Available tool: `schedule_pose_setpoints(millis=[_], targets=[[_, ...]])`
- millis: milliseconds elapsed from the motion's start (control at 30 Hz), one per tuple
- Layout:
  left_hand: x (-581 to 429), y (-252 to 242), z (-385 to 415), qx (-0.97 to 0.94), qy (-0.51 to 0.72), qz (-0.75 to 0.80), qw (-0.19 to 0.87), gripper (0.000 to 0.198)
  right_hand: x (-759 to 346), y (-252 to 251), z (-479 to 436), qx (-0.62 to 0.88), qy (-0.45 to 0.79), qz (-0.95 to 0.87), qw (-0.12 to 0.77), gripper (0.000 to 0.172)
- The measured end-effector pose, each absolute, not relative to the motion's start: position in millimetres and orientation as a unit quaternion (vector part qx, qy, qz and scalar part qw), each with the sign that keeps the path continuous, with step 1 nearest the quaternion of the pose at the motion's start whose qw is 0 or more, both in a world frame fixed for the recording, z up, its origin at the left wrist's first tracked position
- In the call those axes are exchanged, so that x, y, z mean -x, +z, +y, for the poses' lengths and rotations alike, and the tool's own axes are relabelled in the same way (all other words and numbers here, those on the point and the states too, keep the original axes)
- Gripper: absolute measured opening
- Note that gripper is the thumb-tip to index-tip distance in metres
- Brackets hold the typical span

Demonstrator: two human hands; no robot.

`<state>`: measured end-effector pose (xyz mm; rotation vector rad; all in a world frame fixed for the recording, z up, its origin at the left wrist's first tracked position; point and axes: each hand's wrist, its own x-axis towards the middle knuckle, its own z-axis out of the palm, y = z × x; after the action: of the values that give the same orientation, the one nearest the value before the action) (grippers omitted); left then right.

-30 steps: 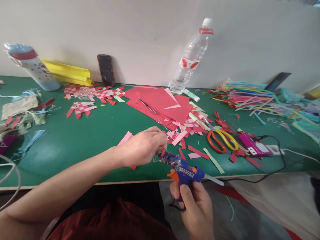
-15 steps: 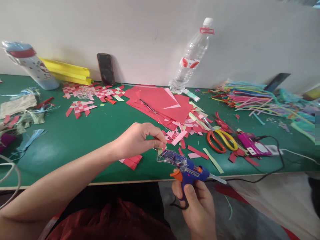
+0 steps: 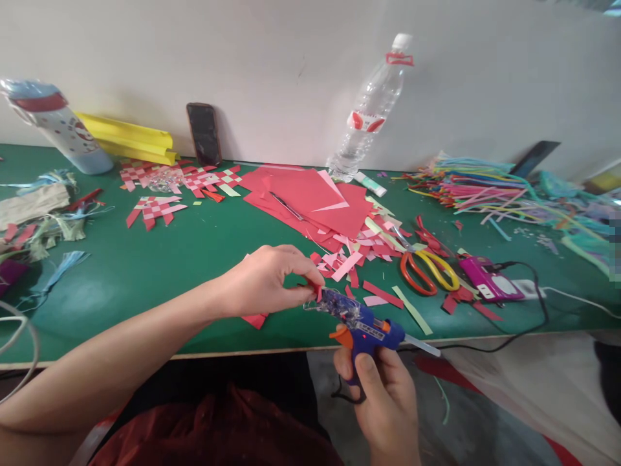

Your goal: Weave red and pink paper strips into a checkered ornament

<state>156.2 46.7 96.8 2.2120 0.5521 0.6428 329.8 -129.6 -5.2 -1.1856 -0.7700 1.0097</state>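
Note:
My right hand (image 3: 381, 395) is wrapped round the handle of a blue hot glue gun (image 3: 371, 333) with an orange trigger. A clear glue stick (image 3: 423, 346) pokes out of its back end. Dried glue strands cover the front of the gun, which points left. My left hand (image 3: 272, 278) pinches a small red paper piece (image 3: 317, 292) right at the nozzle. The nozzle tip itself is hidden by the paper and fingers. Partly behind my left wrist, a red paper scrap (image 3: 256, 320) lies on the green table (image 3: 160, 272).
Red paper sheets (image 3: 310, 188) with a pen (image 3: 286, 206) lie behind my hands. Scissors (image 3: 429, 272) and a magenta power box (image 3: 488, 281) sit to the right. A plastic bottle (image 3: 371, 110), a phone (image 3: 204, 133) and woven paper pieces (image 3: 155, 210) stand or lie further back.
My left hand has turned slightly and lowered, so the pinched paper now shows its red side against the nozzle. The glue gun and my right hand have hardly moved.

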Motion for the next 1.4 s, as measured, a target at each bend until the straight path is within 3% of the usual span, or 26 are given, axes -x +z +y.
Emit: schedule_pose_setpoints(millis=[167,333,933,1133,1267,1400], targets=[[-155.3,100.7,46.5,-0.869,0.232,0.188,0.395,0.019,-329.1,-3.9,-128.8,0.529,0.438,-0.339,0.643,0.019],[-155.7,99.1,48.0,-0.868,0.225,0.202,0.394,0.007,-328.1,-1.5,-127.6,0.528,0.436,-0.349,0.639,0.019],[-158.0,103.4,52.7,-0.865,0.155,0.264,0.398,0.015,-328.8,-1.1,-130.5,0.537,0.446,-0.355,0.622,0.018],[-156.9,98.8,67.3,-0.793,0.136,0.263,0.532,0.014,-334.4,-0.8,-134.7,0.491,0.493,-0.308,0.649,0.022],[-154.7,88.3,75.2,-0.709,0.156,0.299,0.619,0.03,-335.6,8.1,-129.1,0.429,0.512,-0.259,0.698,0.019],[-161.7,77.5,63.4,-0.665,0.202,0.317,0.645,0.016,-331.1,15.0,-121.0,0.387,0.512,-0.188,0.743,0.011]])
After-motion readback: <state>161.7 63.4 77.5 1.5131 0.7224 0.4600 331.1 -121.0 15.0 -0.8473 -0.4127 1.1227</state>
